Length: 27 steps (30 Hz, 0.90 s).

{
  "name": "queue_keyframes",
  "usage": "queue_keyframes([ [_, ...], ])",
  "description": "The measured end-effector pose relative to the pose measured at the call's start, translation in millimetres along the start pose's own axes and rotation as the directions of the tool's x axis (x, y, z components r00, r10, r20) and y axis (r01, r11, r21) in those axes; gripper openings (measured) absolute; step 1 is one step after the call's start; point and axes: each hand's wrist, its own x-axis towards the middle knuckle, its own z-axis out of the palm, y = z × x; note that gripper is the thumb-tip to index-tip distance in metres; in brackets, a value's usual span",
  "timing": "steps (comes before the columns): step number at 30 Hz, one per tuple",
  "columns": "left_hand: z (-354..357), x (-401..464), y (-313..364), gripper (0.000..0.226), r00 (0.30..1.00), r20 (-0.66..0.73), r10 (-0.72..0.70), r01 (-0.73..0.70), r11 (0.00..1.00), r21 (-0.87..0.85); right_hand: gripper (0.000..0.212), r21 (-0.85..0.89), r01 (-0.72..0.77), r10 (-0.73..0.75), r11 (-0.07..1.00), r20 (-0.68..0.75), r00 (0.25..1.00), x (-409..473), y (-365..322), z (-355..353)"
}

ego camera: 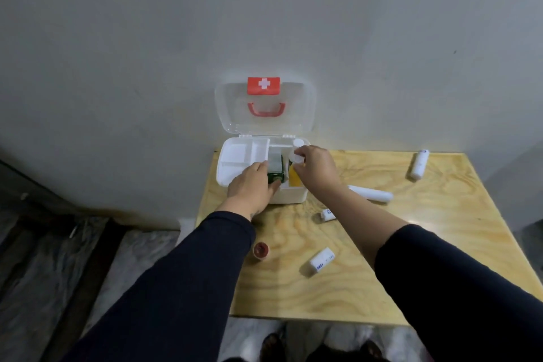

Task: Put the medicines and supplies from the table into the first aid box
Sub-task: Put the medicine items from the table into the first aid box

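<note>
Medicines [321, 260] lie scattered beside the box [289, 200]; hands [316, 169] grasp bottles [293, 176] inside.

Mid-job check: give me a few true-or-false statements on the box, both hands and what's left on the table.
1. The first aid box lid is open. True.
2. The left hand rests on the table away from the box. False: its grip is on a green bottle in the box.
3. The right hand holds a white-capped yellow bottle in the box. True.
4. No supplies remain on the table. False: white tubes and a small red-topped jar are still out.
</note>
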Motion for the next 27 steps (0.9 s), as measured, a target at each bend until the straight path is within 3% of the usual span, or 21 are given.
queue_keyframes([
  [4,-4.6,2.2,1.0,0.046,1.000,0.007,0.007,-0.007,0.998,0.057,0.044,0.025,-0.017,0.016,1.000,0.030,0.999,-1.9,-2.3,-6.9],
  [8,-28.1,12.9,10.1,0.049,1.000,-0.020,0.023,-0.021,0.994,0.107,0.041,0.047,-0.019,0.022,0.999,-0.073,0.997,-2.9,3.8,-27.6],
  [14,-53.1,37.2,62.5,0.041,0.970,-0.132,0.203,-0.192,0.977,0.088,0.037,-0.025,-0.156,0.152,0.987,-0.126,0.980,-1.6,47.5,-70.2],
  [20,-33.5,60.5,129.1,0.038,0.950,-0.004,0.313,-0.310,0.944,0.112,0.037,-0.097,-0.348,0.338,0.932,-0.105,0.935,-6.4,113.4,-110.0],
  [27,2.3,87.9,193.2,0.038,0.943,0.129,0.306,-0.319,0.944,0.090,0.034,-0.110,-0.487,0.482,0.867,-0.065,0.874,11.0,194.9,-141.7],
])
